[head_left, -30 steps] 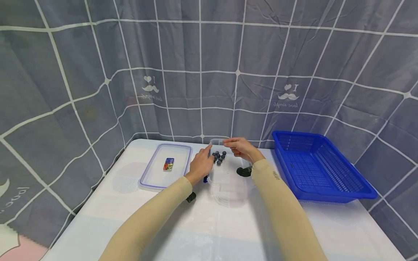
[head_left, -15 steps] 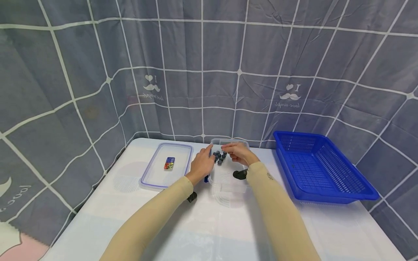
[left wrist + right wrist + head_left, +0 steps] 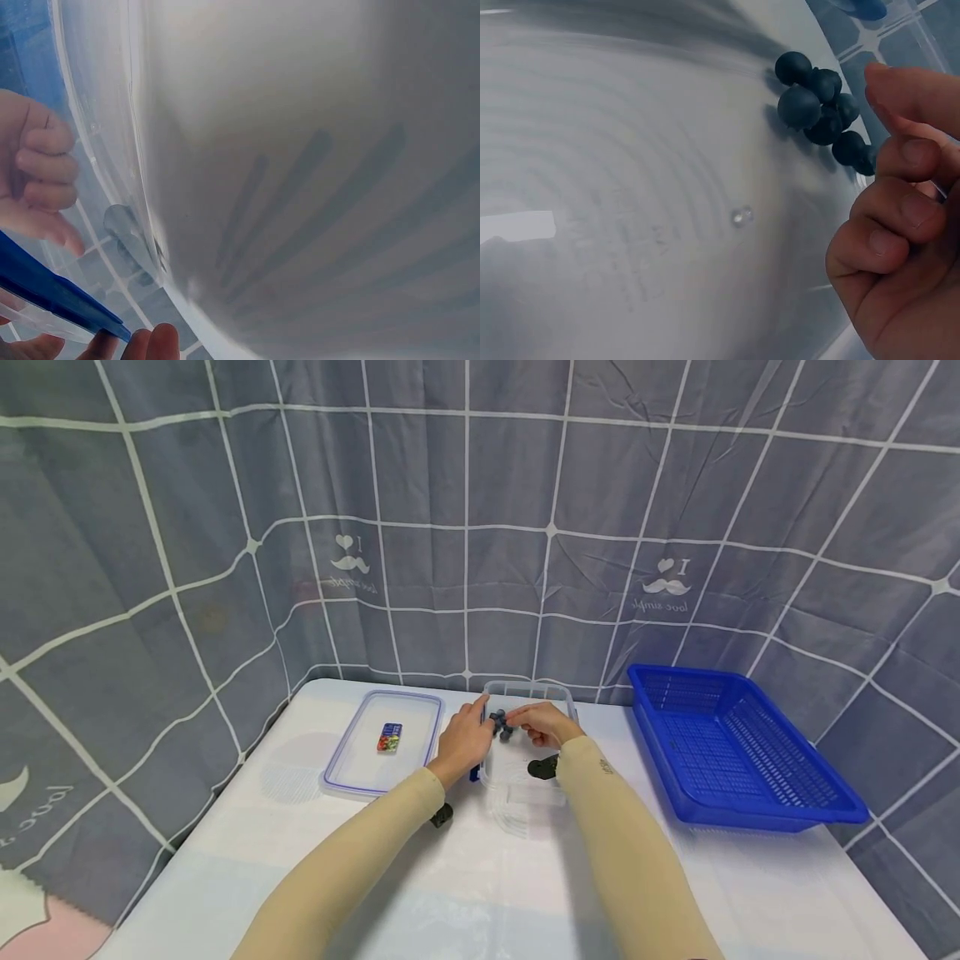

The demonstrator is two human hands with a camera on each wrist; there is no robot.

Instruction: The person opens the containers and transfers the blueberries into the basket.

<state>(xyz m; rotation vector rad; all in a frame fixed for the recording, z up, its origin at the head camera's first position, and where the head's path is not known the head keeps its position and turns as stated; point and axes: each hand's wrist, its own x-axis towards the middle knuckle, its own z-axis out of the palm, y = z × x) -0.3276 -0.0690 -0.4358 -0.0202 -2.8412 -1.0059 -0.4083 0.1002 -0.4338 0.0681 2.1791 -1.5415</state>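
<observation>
Berries [image 3: 799, 107]: We see a dark cluster inside our clear container [image 3: 517, 768], left side; likely light, soft, rolling, best pinched gently.
Left grip [image 3: 463, 743]: clasped on the container's wall.
Right grip [image 3: 546, 724]: beside the berries; parted or pinched, we cannot tell.
Shift: right grip lower, nearer the berries than half a second ago.

The berries [image 3: 823, 121] are dark blue; at their three o'clock the basket [image 3: 735, 752] is blue, at twelve the curtain [image 3: 506, 468] is grey with white lines.
</observation>
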